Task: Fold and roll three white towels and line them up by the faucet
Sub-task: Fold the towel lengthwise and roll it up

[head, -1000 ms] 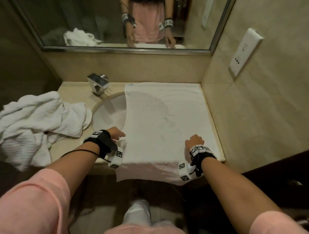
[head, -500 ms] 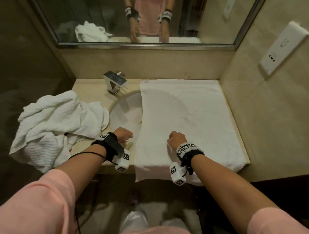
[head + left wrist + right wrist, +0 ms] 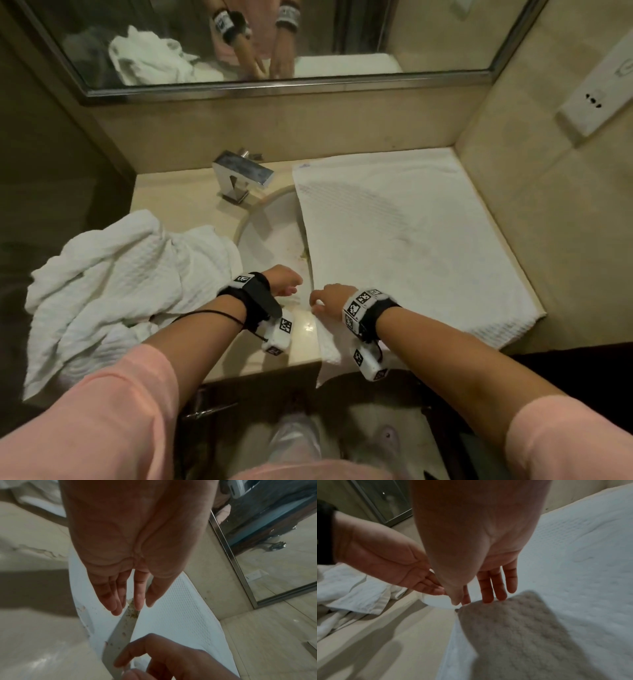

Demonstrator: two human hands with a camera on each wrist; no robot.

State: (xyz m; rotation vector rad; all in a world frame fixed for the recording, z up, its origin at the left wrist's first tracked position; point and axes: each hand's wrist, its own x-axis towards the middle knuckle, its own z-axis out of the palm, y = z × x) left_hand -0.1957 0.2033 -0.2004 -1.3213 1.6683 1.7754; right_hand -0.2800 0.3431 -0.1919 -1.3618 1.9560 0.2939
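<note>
Well, not much is finished yet, as far as I can judge. One white towel (image 3: 411, 246) lies spread flat on the counter (image 3: 178, 198), covering the right part of the sink (image 3: 270, 236) and running to the back wall, with its near edge hanging over the front. The other towels (image 3: 113, 281) sit in a crumpled heap on the left of the counter, unfolded; I cannot tell how many are in it. Nothing rolled stands by the faucet (image 3: 239, 174).

The right hand (image 3: 330, 298) rests at the flat towel's near left edge, fingers (image 3: 498, 588) fairly straight and touching the cloth; the wrist view shows no real pinch on it. The left hand (image 3: 284, 284) hovers just beside it over the sink's near rim, fingers (image 3: 111, 596) loosely extended, holding nothing.

So this looks like the first fold of the first towel, about to begin. Folding, rolling and lining up all three seem to remain.
</note>
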